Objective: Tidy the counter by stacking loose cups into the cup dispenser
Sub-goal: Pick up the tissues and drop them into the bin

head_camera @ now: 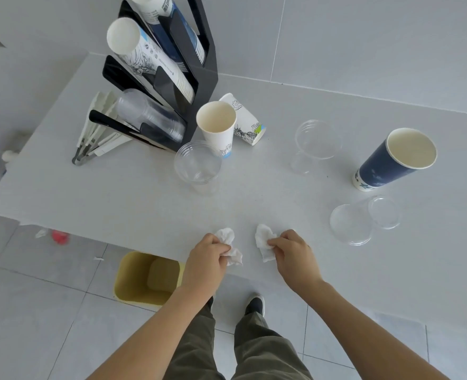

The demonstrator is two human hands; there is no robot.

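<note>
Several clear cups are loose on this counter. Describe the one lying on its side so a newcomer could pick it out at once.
Start at the white counter and find the tall dark blue paper cup standing near its right end. Just in front of it, nearer the person, lies the clear plastic cup. Unlike the other two loose clear cups, which stand upright, it is tipped on its side.

place: drinks counter, café-like | evidence: black cup dispenser [199, 67], white counter [254, 187], tiled wall [364, 37]

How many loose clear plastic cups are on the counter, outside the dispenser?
3. One upright in front of the dispenser, one upright mid-counter, and one lying on its side near the blue cup. Nested cups could escape notice.
</note>
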